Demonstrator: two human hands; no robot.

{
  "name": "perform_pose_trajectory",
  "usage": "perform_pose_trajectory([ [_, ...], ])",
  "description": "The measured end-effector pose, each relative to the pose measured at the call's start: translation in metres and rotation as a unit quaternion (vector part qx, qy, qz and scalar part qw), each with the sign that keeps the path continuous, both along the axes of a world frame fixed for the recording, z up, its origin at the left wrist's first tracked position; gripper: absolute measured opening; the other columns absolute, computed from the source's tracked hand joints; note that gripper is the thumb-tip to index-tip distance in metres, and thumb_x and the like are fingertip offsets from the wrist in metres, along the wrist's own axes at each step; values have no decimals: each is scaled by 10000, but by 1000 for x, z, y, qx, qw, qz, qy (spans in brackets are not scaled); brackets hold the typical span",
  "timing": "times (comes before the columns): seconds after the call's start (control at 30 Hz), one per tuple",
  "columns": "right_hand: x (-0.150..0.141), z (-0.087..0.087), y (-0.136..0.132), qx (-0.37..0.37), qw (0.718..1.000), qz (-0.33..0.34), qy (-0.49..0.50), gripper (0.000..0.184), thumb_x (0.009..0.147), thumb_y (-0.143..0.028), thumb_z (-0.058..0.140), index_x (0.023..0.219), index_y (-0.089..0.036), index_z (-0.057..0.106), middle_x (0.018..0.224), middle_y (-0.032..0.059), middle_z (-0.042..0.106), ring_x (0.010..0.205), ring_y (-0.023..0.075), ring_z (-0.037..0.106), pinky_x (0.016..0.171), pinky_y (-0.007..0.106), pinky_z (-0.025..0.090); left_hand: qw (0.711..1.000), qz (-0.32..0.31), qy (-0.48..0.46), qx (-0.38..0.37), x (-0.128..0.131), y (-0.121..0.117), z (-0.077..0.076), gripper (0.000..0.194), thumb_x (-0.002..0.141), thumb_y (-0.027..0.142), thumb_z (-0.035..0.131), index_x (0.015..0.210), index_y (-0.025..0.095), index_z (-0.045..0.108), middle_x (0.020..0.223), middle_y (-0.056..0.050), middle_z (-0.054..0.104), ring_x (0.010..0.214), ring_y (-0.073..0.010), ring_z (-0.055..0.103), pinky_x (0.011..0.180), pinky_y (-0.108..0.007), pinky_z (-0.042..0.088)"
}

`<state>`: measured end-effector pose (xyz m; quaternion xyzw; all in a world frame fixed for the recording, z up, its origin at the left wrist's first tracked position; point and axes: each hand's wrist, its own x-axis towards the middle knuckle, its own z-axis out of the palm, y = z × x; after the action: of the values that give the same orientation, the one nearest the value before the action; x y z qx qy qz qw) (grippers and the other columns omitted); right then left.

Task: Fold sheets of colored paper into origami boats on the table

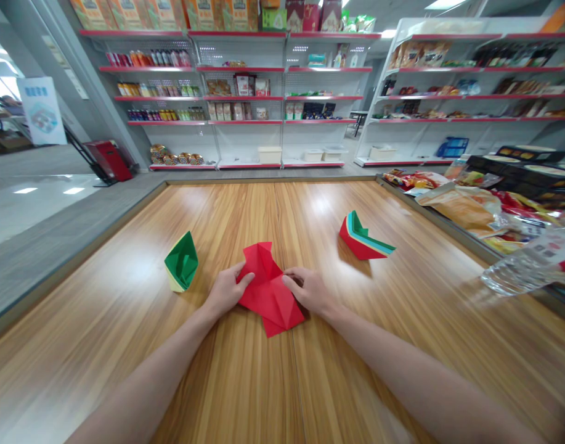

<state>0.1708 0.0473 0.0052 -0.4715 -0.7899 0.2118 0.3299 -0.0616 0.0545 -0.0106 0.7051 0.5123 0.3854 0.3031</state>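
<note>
A partly folded red paper (pixel 269 290) lies on the wooden table (pixel 273 382) in front of me. My left hand (pixel 225 290) pinches its left edge, thumb on top of the sheet. My right hand (pixel 310 290) presses and grips its right edge with bent fingers. To the left of my left hand stands a folded green paper boat (pixel 182 261). Further right lies a stack of folded coloured papers (pixel 363 238), red on the outside.
Snack bags (pixel 467 206) and a clear plastic bottle (pixel 527 268) crowd the counter along the table's right edge. Store shelves (pixel 245 98) with goods stand behind the table. A red box (pixel 107 160) sits on the floor at the far left.
</note>
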Motion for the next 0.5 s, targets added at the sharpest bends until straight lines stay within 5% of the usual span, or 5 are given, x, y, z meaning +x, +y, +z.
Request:
perform_pose_trajectory([
  [0.1,0,-6,5,13,996,-63,-57,279,877,-307,487,681,-177,636,651,26,644,621,156,579,638,284,402,974,46,196,108,5,-6,1,489,819,434,566,1231,174,522,1036,-118,607,981,-277,571,875,-428,449],
  [0.2,0,-8,5,27,994,-79,-72,271,855,-313,519,643,-182,625,621,22,630,639,168,569,708,319,388,945,79,268,170,7,-9,4,537,819,415,576,1283,167,473,1125,-136,522,1045,-282,515,905,-439,430],
  [0.3,0,-8,4,36,992,-84,-84,282,860,-315,509,637,-185,623,617,24,629,654,171,561,727,325,386,937,6,298,182,6,-8,7,298,899,349,461,1115,201,603,1134,-106,547,1058,-249,516,917,-408,432],
  [0.37,1,-10,4,41,992,-88,-87,266,870,-276,489,673,-186,643,667,39,653,699,181,567,731,327,392,932,-62,314,170,5,-7,7,315,941,312,363,1094,212,620,1200,-83,563,1122,-230,500,955,-392,413],
  [0.5,4,-13,8,47,993,-87,-66,264,865,-131,438,915,-182,693,877,67,703,866,205,577,783,345,419,913,-135,367,121,4,-10,6,441,960,333,290,1373,218,394,1477,-55,339,1353,-257,283,1066,-462,284],
])
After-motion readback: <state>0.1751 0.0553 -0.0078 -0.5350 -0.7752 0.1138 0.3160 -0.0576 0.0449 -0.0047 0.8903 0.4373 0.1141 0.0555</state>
